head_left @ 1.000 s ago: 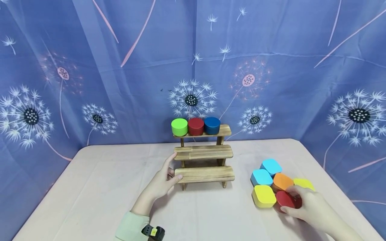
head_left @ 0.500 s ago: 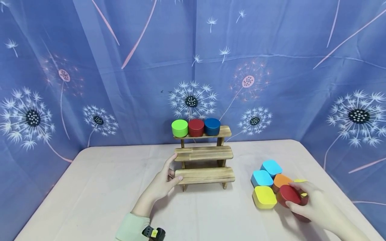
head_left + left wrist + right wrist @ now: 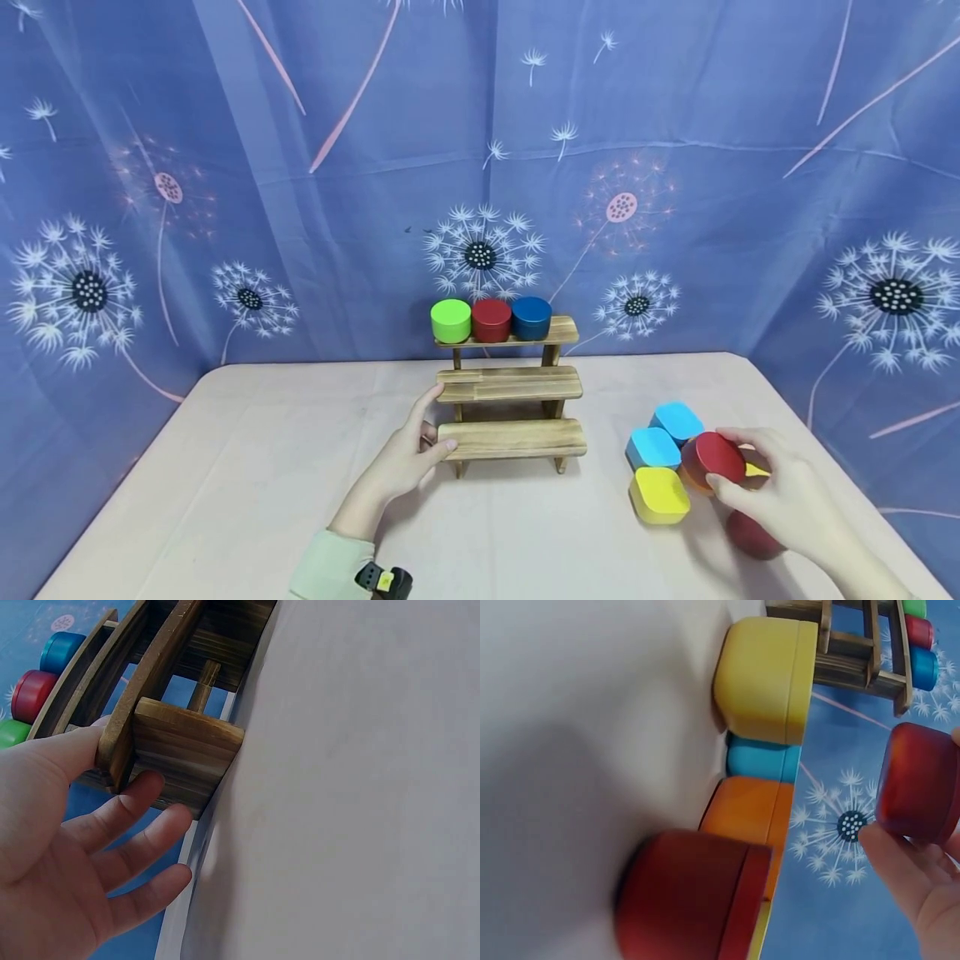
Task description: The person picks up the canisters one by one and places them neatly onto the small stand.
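My right hand [image 3: 783,492] grips a round red tin [image 3: 715,458] between thumb and fingers, raised above the orange tin. In the right wrist view this red tin [image 3: 919,784] hangs apart from the tins on the table. My left hand [image 3: 403,454] holds the left end of a three-tier wooden stand [image 3: 517,437], thumb on the lowest shelf and index finger at the middle one. In the left wrist view its other fingers [image 3: 142,847] lie bent beside the stand. A green tin [image 3: 451,322], a red tin [image 3: 491,322] and a blue tin [image 3: 531,319] stand on the top shelf.
On the table's right are two light blue tins [image 3: 654,450], a yellow tin [image 3: 660,497], an orange tin [image 3: 742,814] and another red tin [image 3: 752,535]. A second yellow tin is mostly hidden by my right hand. Blue dandelion cloth [image 3: 360,250] surrounds the pale table [image 3: 247,483].
My right hand has lifted the round red tin from beside the yellow one, over the orange one, uncovering another red tin below. My left hand has stayed at the stand.
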{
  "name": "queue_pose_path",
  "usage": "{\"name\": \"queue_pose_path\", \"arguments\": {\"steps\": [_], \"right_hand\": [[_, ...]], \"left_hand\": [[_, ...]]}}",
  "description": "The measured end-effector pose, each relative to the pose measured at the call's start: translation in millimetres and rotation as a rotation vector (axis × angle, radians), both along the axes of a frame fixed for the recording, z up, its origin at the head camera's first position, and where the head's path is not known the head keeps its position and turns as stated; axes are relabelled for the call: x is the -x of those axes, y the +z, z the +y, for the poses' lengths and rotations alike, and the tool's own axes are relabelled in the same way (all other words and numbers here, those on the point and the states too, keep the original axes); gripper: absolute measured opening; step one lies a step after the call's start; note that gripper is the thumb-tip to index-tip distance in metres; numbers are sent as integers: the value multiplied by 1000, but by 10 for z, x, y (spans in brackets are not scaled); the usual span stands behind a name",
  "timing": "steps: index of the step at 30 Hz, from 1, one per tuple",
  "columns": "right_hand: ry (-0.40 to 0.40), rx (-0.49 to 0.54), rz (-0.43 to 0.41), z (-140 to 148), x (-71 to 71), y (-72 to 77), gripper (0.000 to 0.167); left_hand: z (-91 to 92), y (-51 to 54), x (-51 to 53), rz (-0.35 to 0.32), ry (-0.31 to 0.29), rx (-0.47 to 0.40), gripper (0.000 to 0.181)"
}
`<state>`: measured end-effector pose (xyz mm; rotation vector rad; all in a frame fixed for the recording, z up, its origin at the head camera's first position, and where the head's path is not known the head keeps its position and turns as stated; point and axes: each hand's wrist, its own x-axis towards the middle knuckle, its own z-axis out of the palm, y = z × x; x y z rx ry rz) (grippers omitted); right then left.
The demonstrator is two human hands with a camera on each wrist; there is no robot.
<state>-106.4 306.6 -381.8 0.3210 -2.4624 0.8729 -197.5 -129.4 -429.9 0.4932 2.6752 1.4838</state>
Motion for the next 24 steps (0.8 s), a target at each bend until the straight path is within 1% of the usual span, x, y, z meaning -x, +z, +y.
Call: {"name": "queue_pose_path", "arguments": {"steps": [2, 6, 9, 11, 13, 17, 18, 20, 24], "right_hand": [[-2, 10, -1, -20, 23, 19, 52], [-9, 39, -55, -37, 70, 62, 50], [-4, 57, -78, -47, 116, 90, 49], [3, 66, -77, -58, 149, 107, 49], [6, 68, -68, -73, 180, 129, 48], [0, 82, -74, -110, 237, 178, 47], [-6, 84, -88, -117, 251, 194, 48], [-14, 83, -126, -128, 279, 218, 49], [-44, 82, -216, -169, 322, 273, 52]], "left_hand": [[0, -2, 2, -3, 0, -3, 79], [-6, 8, -6, -6, -6, -12, 80], [-13, 8, -14, 28, -26, -14, 79], [-18, 2, -16, 65, -40, -7, 79], [-20, -4, -15, 84, -46, -4, 79], [-13, -1, -13, 55, -28, -1, 80], [-9, 3, -11, 30, -16, -5, 80], [-3, 5, -5, 6, -3, -1, 81], [4, 6, -1, -9, 1, -4, 81]]}}
